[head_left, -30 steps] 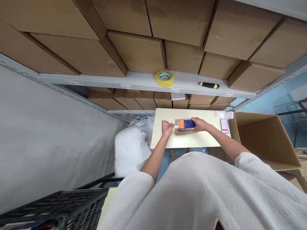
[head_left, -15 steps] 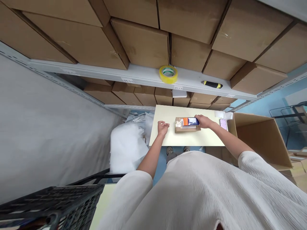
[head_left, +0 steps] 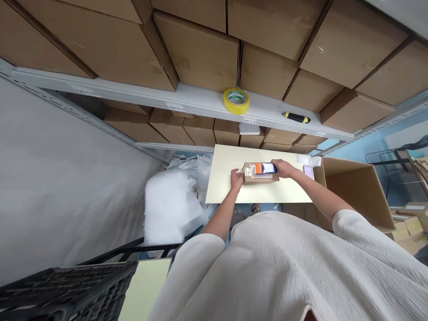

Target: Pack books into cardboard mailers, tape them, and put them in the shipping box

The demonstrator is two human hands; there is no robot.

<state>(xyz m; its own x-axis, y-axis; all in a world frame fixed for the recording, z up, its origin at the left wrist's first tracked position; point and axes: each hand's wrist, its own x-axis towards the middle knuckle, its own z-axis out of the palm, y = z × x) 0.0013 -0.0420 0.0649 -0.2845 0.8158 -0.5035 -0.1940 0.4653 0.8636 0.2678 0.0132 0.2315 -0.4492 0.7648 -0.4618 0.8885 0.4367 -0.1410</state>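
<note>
A small brown cardboard box (head_left: 262, 180) lies on the pale tabletop, with shiny clear tape over its left end and a white label on top. My left hand (head_left: 237, 179) is against the box's left end, its fingers bent around that edge. Over the box's top, my right hand (head_left: 282, 169) grips the blue end of a blue-and-orange handheld item (head_left: 267, 168). This item has a pale, shiny middle and its orange end points left; its exact kind is unclear. My right palm hides part of it.
A yellow tape roll (head_left: 236, 101) and a black-and-yellow utility knife (head_left: 296, 117) lie on the shelf ahead. A phone (head_left: 308, 171) sits at the table's right, beside a large open carton (head_left: 357, 191). White foam sheets (head_left: 167, 205) are heaped left; a black crate (head_left: 90, 294) stands lower left.
My left hand has moved right, from above the bare tabletop to the box's left end. My right hand and the blue-and-orange item stay over the box. The view has shifted slightly.
</note>
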